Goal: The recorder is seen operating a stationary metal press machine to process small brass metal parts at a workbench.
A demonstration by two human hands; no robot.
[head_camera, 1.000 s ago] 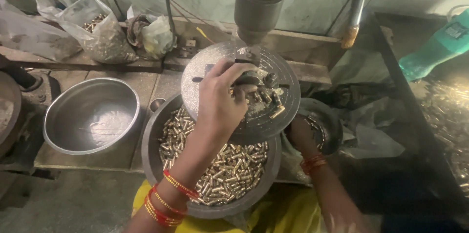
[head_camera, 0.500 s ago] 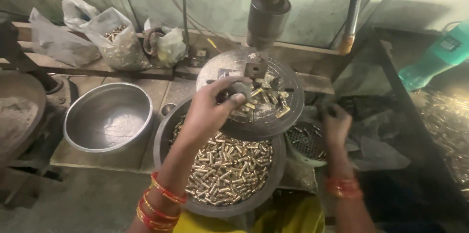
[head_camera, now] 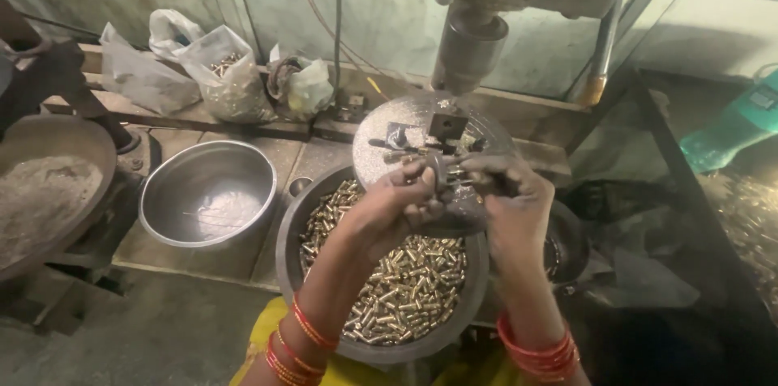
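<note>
My left hand (head_camera: 395, 206) and my right hand (head_camera: 509, 201) meet at the front edge of the round metal drill-press table (head_camera: 405, 161). The left fingers pinch a small brass piece (head_camera: 435, 173). My right hand's fingers curl around a few more brass pieces beside it. A small block fixture (head_camera: 447, 124) sits on the table under the drill chuck (head_camera: 468, 52). Below my hands, a dark round basin (head_camera: 290, 260) holds a heap of small brass parts (head_camera: 405, 285). Red bangles are on both wrists.
An empty steel bowl (head_camera: 207, 194) stands left of the basin. A wide pan of grey powder (head_camera: 44, 191) is at far left. Plastic bags (head_camera: 227, 70) with brass parts line the back ledge. A small dark bowl (head_camera: 567, 244) sits right, with a green object (head_camera: 729, 131) beyond.
My right hand has come up from beside the small dark bowl to join my left hand at the table's front edge. My left hand has drawn back from the table's middle.
</note>
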